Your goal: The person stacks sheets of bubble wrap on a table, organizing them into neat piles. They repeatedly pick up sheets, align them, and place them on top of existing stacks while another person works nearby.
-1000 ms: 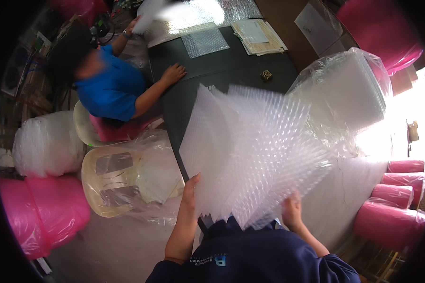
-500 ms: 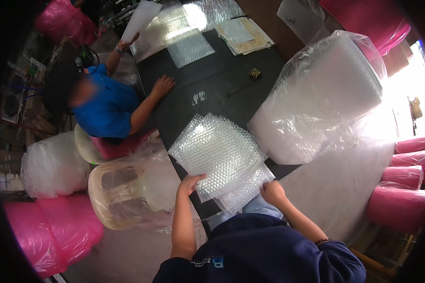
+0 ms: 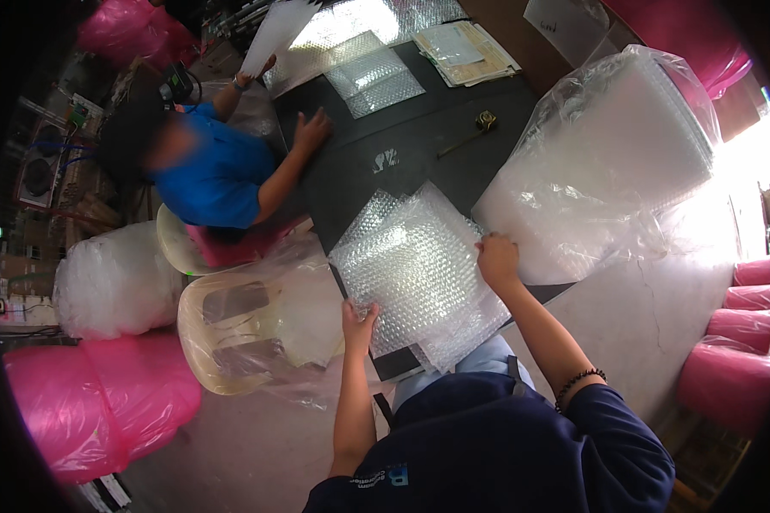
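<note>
- Lying at the near end of the dark table [image 3: 342, 175], the pile of clear bubble wrap sheets [image 3: 428, 274] is the clock's centre, 12 pointing away from the person; its sheets are fanned unevenly, with corners sticking out.
- The left hand [image 3: 361, 325] is at 8 o'clock on the pile, touching its edge, the thumb apart from the fingers; I cannot tell whether they pinch a sheet.
- The right hand [image 3: 498, 259] is near 3 o'clock, its fingers curled in at the pile's edge; whether they grip anything I cannot tell.
- At 2 o'clock, just beside the right hand, sits a big clear bag [image 3: 565, 201] with a stack of whitish sheets inside.
- Toward 1 o'clock lies a tape measure [image 3: 486, 121], its blade partly out.
- At 12, farther off, is a stack of papers [image 3: 466, 56].
- Between 11 and 12 lie a small clear scrap [image 3: 386, 160] and, beyond it, a flat bubble wrap piece [image 3: 375, 84].
- At 10 o'clock a co-worker in a blue shirt [image 3: 210, 179] rests one hand on the table and holds up a pale sheet [image 3: 278, 38] in the other.
- Between 8 and 9 stands a cream chair [image 3: 198, 333] draped in clear plastic.
</note>
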Available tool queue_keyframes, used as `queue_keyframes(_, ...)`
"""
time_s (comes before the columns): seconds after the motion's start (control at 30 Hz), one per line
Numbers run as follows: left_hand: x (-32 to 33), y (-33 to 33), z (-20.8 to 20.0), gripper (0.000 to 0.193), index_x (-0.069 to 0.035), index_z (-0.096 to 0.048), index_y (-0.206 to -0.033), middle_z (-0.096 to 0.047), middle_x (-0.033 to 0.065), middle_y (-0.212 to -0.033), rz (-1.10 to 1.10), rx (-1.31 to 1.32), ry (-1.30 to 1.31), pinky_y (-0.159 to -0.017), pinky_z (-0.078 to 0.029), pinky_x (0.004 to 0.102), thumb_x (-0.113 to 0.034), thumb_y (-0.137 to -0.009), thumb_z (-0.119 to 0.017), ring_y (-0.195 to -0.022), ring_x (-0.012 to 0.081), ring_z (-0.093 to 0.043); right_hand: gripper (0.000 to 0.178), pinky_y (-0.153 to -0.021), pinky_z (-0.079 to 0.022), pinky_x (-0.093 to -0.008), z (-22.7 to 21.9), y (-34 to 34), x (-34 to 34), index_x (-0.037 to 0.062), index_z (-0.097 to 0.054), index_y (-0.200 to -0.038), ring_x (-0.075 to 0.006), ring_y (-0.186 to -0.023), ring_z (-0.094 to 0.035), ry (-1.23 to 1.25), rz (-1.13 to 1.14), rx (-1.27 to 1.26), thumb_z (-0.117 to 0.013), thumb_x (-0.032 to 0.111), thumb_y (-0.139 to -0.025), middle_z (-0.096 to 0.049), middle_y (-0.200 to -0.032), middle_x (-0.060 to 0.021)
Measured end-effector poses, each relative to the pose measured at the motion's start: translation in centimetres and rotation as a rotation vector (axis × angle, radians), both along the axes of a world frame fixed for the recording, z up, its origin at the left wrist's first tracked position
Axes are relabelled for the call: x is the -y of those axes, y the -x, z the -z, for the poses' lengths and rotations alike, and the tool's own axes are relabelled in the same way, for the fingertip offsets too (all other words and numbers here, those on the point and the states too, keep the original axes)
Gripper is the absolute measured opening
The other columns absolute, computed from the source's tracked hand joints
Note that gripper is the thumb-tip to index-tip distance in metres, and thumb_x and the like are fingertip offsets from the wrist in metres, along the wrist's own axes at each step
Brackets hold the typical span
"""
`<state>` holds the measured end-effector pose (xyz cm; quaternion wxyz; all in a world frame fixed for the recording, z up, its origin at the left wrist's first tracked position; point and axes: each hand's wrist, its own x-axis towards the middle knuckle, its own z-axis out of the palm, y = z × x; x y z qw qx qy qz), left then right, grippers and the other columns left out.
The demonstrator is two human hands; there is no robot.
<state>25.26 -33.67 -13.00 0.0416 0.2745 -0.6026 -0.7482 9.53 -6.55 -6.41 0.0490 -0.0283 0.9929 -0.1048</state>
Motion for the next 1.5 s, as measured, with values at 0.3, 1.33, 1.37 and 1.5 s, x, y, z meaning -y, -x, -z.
queue_keyframes(0.3, -1.2, -3.3, 0.0, 0.04, 0.001, -0.045, -0.122, -0.045, 0.0123, -0.124, -0.082, 0.076, -0.401, -0.083, -0.045, 0.0267, -0.015, -0.086, -0.057, -0.095, 0.018, -0.054, 0.058, -0.084, -0.046, -0.0526, -11.3, -13.1, 10.4, 0.0009, -0.032, -0.135, -0.0446, -0.122, -0.037, -0.433, -0.945, 0.358, -0.047, 0.024, -0.085, -0.026, -0.143, -0.0189)
queue_keyframes(1.33, -4.1, -1.6, -2.1, 0.066, 0.005, -0.043, -0.114, -0.048, 0.0156, -0.115, -0.15, 0.135, -0.007, -0.091, -0.041, 0.0364, -0.016, -0.065, -0.081, -0.104, 0.0237, -0.049, 0.055, -0.081, -0.043, -0.0465, 2.9, 4.0, 6.3, 0.0039, -0.049, -0.117, -0.0338, -0.107, -0.048, 0.103, -0.18, 0.463, -0.054, 0.047, -0.083, -0.05, -0.112, -0.019)
queue_keyframes(1.37, -4.7, -1.2, -1.6, 0.068, 0.006, -0.042, -0.117, -0.045, 0.0166, -0.119, -0.174, 0.074, 0.09, -0.093, -0.039, 0.0373, -0.015, -0.065, -0.081, -0.107, 0.0248, -0.047, 0.043, -0.081, -0.044, -0.0469, 5.2, 5.9, 5.1, 0.0046, -0.056, -0.109, -0.0327, -0.104, -0.049, 0.253, -0.042, -0.015, -0.057, 0.039, -0.082, -0.051, -0.109, -0.016)
queue_keyframes(1.5, -4.8, -1.6, -0.1, 0.071, 0.001, -0.041, -0.124, -0.038, 0.018, -0.124, -0.209, -0.064, 0.379, -0.097, -0.034, 0.0402, -0.017, -0.066, -0.079, -0.115, 0.0273, -0.041, 0.03, -0.082, -0.045, -0.0422, 4.7, 9.2, 4.7, 0.0016, -0.053, -0.106, -0.0334, -0.102, -0.051, -0.076, -0.129, 0.234, -0.057, 0.011, -0.078, -0.05, -0.112, -0.0175)
